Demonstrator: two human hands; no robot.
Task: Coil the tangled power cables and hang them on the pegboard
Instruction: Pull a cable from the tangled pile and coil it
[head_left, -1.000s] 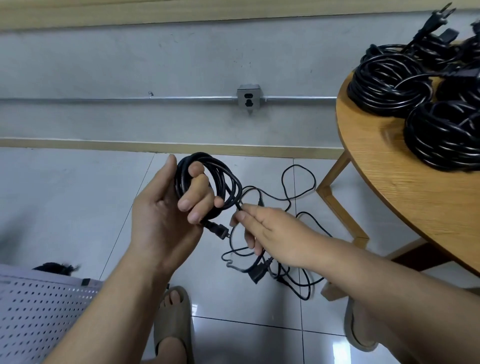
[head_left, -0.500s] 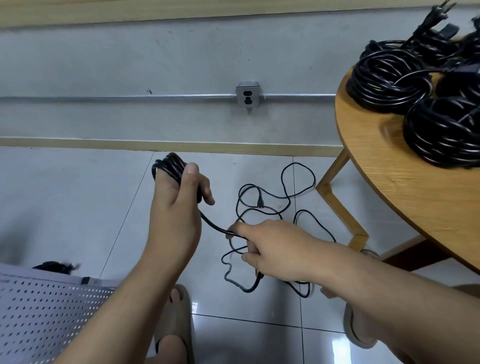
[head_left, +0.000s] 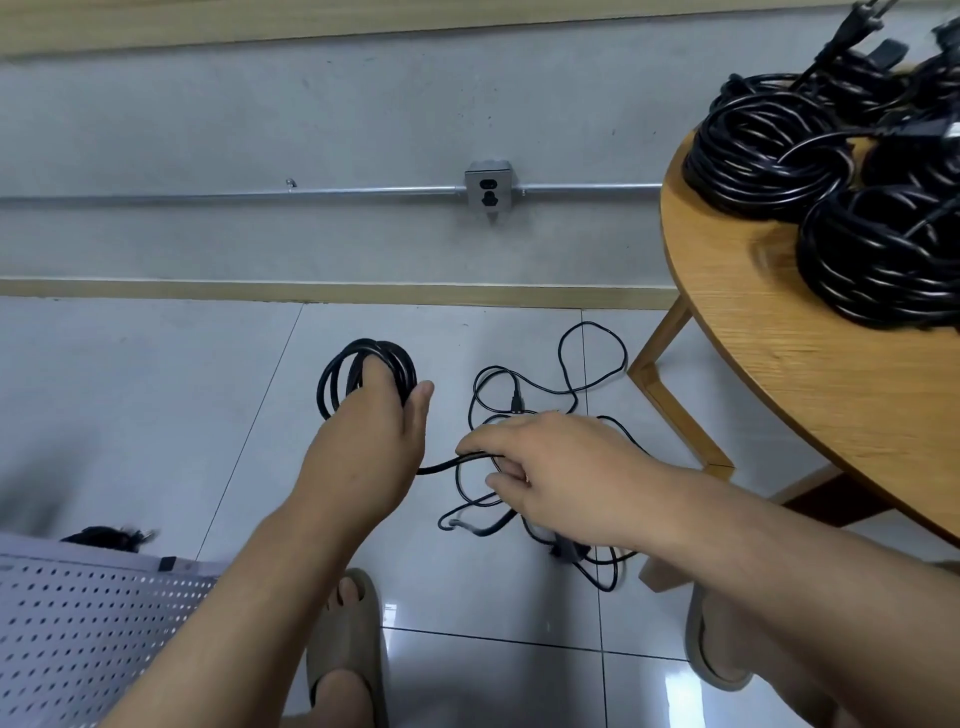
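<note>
My left hand (head_left: 371, 447) grips a small coil of black power cable (head_left: 332, 379), its loops wound round my fingers, seen from the back of the hand. A strand of the same cable runs right from under that hand to my right hand (head_left: 550, 467), which pinches it low over the floor. Beneath and beyond my right hand lies a loose tangle of thin black cable (head_left: 571, 374) on the tiles. The white pegboard (head_left: 88, 634) lies at the bottom left corner.
A round wooden table (head_left: 810, 384) at the right carries several coiled black cables (head_left: 769, 150); its legs stand just right of the tangle. A wall socket (head_left: 488, 189) sits on a metal conduit. My sandalled feet (head_left: 348, 649) are on the tiles below.
My left hand turned its back to the camera and sank with the coil. My right hand slid down and right along the cable, toward the tangle on the floor.
</note>
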